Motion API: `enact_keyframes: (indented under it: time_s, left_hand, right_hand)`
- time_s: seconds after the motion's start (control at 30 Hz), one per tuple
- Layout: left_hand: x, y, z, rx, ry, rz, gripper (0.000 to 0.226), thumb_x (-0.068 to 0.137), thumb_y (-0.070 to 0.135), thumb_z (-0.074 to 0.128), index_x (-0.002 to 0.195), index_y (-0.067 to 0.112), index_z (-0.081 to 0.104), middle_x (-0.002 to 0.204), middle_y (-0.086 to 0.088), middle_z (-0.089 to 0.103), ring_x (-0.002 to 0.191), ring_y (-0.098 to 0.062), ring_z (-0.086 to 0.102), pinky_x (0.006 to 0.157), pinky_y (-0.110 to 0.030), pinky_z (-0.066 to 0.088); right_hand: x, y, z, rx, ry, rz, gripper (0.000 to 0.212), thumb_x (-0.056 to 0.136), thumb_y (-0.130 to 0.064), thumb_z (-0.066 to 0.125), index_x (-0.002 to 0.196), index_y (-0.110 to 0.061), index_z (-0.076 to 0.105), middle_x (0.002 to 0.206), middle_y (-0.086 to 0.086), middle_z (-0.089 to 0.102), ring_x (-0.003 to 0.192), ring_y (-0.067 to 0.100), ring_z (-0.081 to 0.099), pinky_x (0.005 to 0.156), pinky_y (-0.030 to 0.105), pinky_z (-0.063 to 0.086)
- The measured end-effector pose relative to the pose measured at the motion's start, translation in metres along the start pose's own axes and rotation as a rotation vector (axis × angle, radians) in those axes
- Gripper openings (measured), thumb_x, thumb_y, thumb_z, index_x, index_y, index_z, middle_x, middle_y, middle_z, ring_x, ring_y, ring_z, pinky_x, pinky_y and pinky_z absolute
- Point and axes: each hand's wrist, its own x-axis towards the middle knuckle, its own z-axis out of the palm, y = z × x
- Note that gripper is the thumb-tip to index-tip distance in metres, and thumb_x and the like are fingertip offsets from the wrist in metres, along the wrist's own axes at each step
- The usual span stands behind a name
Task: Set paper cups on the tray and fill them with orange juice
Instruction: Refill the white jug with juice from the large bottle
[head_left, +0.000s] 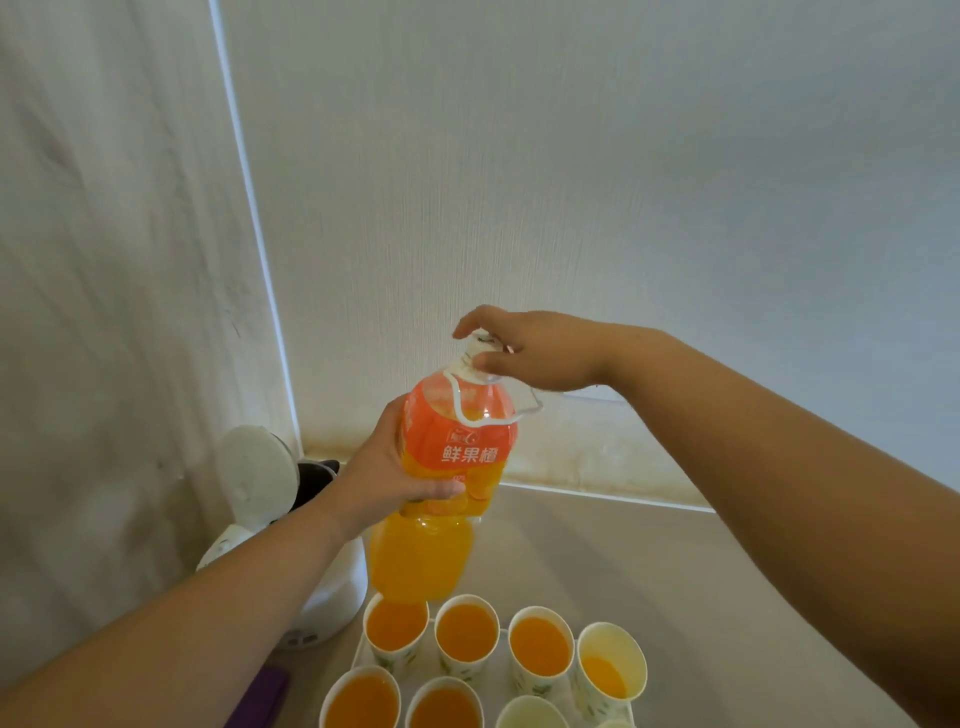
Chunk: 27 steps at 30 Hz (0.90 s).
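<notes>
- Five paper cups stand on the white tray (359, 656) already full of juice: three in the back row (466, 631) and two in the front (361, 699).
- The back-right cup (610, 670) holds only a little juice at its bottom, and the front cup (530, 717) beside it looks empty. A further rim at the lower edge is cut off, so its state is unclear.
- By my judgement the setting-out is done and the filling mostly done, with those last cups left.
- The orange juice bottle (452, 457) hangs upright in the air above the back-left cup, not pouring, and is roughly two-thirds full.
- The left grip (395, 478) wraps round the bottle's labelled middle.
- The right grip (535, 353) pinches the white cap (480, 345) at the neck. I cannot tell whether it is being loosened or tightened.
- A white kettle (332, 597) with its lid raised stands just left of the tray on the counter (675, 597), near the left forearm.
- A purple object (260, 696) lies at the tray's front-left.
- The closely packed full cups could be knocked when the bottle is tipped.
</notes>
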Motion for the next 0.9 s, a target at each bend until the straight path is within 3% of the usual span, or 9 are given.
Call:
enact_keyframes:
  time_s: [0.17, 0.23, 0.3, 0.4, 0.5, 0.57, 0.63, 0.73, 0.9]
  left_hand:
    - [0.006, 0.01, -0.001, 0.002, 0.031, 0.042, 0.098, 0.052, 0.031, 0.091, 0.127, 0.045, 0.031, 0.122, 0.016, 0.053, 0.11, -0.013, 0.057, 0.083, -0.031, 0.054]
    - [0.008, 0.013, 0.004, 0.052, 0.086, 0.066, 0.097, 0.054, 0.034, 0.091, 0.129, 0.044, 0.029, 0.121, 0.017, 0.052, 0.109, -0.012, 0.056, 0.086, -0.035, 0.053]
    - [0.011, 0.015, 0.007, 0.098, 0.104, 0.074, 0.096, 0.056, 0.032, 0.089, 0.129, 0.044, 0.028, 0.119, 0.018, 0.05, 0.108, -0.011, 0.054, 0.086, -0.033, 0.051]
    - [0.012, 0.018, 0.001, 0.079, 0.041, 0.05, 0.1, 0.052, 0.034, 0.092, 0.13, 0.045, 0.029, 0.12, 0.019, 0.051, 0.109, -0.01, 0.055, 0.084, -0.032, 0.053]
    - [0.011, 0.02, -0.012, -0.015, -0.035, 0.023, 0.098, 0.055, 0.024, 0.09, 0.134, 0.04, 0.033, 0.123, 0.013, 0.056, 0.109, -0.012, 0.06, 0.076, -0.025, 0.055]
    - [0.01, 0.021, -0.018, -0.014, -0.103, 0.024, 0.094, 0.061, 0.017, 0.086, 0.136, 0.039, 0.033, 0.124, 0.011, 0.058, 0.109, -0.012, 0.061, 0.074, -0.024, 0.056]
    - [0.009, 0.022, -0.02, -0.02, -0.143, 0.024, 0.092, 0.065, 0.014, 0.085, 0.137, 0.038, 0.033, 0.125, 0.01, 0.058, 0.109, -0.012, 0.062, 0.075, -0.025, 0.057]
    - [0.008, 0.024, -0.015, -0.034, -0.092, 0.035, 0.095, 0.06, 0.018, 0.09, 0.135, 0.037, 0.035, 0.121, 0.011, 0.058, 0.106, -0.011, 0.062, 0.072, -0.023, 0.056]
    - [0.008, 0.025, -0.003, 0.0, 0.029, 0.053, 0.103, 0.048, 0.034, 0.092, 0.131, 0.042, 0.032, 0.119, 0.017, 0.055, 0.106, -0.009, 0.058, 0.083, -0.033, 0.054]
  right_hand:
    - [0.003, -0.001, -0.009, -0.092, 0.165, 0.009, 0.037, 0.098, -0.038, 0.043, 0.126, -0.014, 0.046, 0.103, 0.002, 0.06, 0.076, 0.011, 0.048, 0.059, 0.015, 0.033]
    - [0.007, 0.001, -0.002, -0.175, 0.311, 0.09, 0.039, 0.095, -0.05, 0.041, 0.104, -0.014, 0.051, 0.075, -0.005, 0.05, 0.061, 0.007, 0.042, 0.053, 0.017, 0.03]
    - [0.011, 0.003, 0.002, -0.294, 0.407, 0.187, 0.049, 0.092, -0.061, 0.035, 0.083, -0.015, 0.051, 0.063, -0.005, 0.044, 0.055, 0.007, 0.039, 0.051, 0.021, 0.03]
    - [0.009, 0.006, -0.001, -0.338, 0.381, 0.206, 0.052, 0.088, -0.067, 0.032, 0.075, -0.019, 0.05, 0.064, -0.005, 0.047, 0.056, 0.007, 0.042, 0.052, 0.021, 0.032]
    - [0.0, 0.005, -0.011, -0.048, 0.216, 0.045, 0.038, 0.096, -0.049, 0.038, 0.119, -0.02, 0.048, 0.09, -0.004, 0.057, 0.069, 0.004, 0.048, 0.06, 0.016, 0.038]
    - [-0.005, 0.0, -0.021, 0.061, 0.145, -0.029, 0.035, 0.099, -0.038, 0.04, 0.13, -0.022, 0.043, 0.095, -0.009, 0.055, 0.074, 0.002, 0.049, 0.062, 0.011, 0.037]
    - [-0.007, -0.003, -0.025, 0.05, 0.142, -0.041, 0.033, 0.099, -0.035, 0.041, 0.128, -0.021, 0.046, 0.085, -0.016, 0.048, 0.071, 0.0, 0.047, 0.058, 0.009, 0.033]
    - [-0.002, -0.003, -0.022, -0.03, 0.214, -0.005, 0.034, 0.098, -0.039, 0.042, 0.12, -0.014, 0.049, 0.084, -0.009, 0.049, 0.068, 0.002, 0.045, 0.057, 0.012, 0.031]
    - [0.007, -0.004, -0.006, -0.283, 0.414, 0.163, 0.045, 0.096, -0.055, 0.031, 0.084, -0.015, 0.048, 0.063, -0.004, 0.043, 0.055, 0.009, 0.039, 0.049, 0.022, 0.026]
